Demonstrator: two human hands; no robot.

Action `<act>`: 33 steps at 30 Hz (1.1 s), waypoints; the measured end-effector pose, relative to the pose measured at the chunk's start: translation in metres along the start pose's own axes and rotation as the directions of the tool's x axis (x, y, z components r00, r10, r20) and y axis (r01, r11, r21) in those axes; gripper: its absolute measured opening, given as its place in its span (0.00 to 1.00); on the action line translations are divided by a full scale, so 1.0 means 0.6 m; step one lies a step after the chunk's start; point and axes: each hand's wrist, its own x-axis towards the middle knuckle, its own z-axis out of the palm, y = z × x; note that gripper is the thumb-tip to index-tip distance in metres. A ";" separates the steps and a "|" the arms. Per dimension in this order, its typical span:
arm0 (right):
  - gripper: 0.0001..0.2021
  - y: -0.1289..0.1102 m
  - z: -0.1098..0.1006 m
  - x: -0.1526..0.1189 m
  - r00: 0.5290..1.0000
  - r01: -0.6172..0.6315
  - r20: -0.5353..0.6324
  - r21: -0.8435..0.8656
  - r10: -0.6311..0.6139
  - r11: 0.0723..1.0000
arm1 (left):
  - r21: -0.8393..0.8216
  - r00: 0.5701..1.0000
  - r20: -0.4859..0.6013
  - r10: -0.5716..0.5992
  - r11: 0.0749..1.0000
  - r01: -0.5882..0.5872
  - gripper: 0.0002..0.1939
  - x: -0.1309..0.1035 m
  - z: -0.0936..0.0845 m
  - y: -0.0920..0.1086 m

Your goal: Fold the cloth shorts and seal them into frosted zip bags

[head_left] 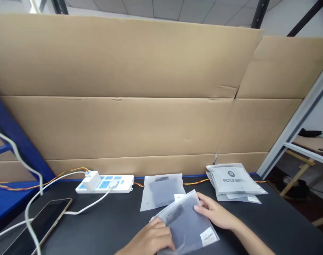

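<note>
In front of me I hold a frosted zip bag (pixel 189 225) with something dark and flat inside, tilted over the table. A white barcode label sits at its lower right corner. My left hand (pixel 156 235) is closed on its left edge, fingers curled and partly hidden. At the upper right edge, my right hand (pixel 214 210) pinches it, thumb on the front. Just behind lies another frosted bag (pixel 161 191), flat on the table and partly covered. To the right rests a pile of frosted bags (pixel 233 180), the top one printed ROCKBROS.
A white power strip (pixel 126 182) with a plugged-in charger (pixel 92 180) stands at the back left. White cables (pixel 89 205) run to a phone (pixel 41 226) on the left. Behind the black table (pixel 110 226) rises a cardboard wall (pixel 150 127); metal posts flank it.
</note>
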 end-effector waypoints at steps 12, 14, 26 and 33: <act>0.16 0.001 -0.013 -0.011 0.962 -0.180 0.188 -0.118 0.200 0.977 | 0.027 0.916 -0.071 -0.394 0.918 0.397 0.10 -0.018 -0.015 -0.041; 0.10 -0.009 0.013 -0.009 0.970 -0.090 0.196 -0.261 0.144 0.961 | -0.034 0.903 -0.044 -0.427 0.904 0.426 0.07 -0.015 -0.010 -0.034; 0.11 0.028 0.153 -0.003 0.987 0.120 0.139 -0.355 -0.075 0.927 | -0.345 0.940 -0.003 -0.342 0.882 0.320 0.16 -0.006 0.051 -0.035; 0.11 0.004 0.150 -0.008 0.986 0.146 0.125 -0.315 -0.111 0.938 | -0.222 0.971 0.099 -0.217 0.946 0.235 0.22 0.004 0.037 -0.015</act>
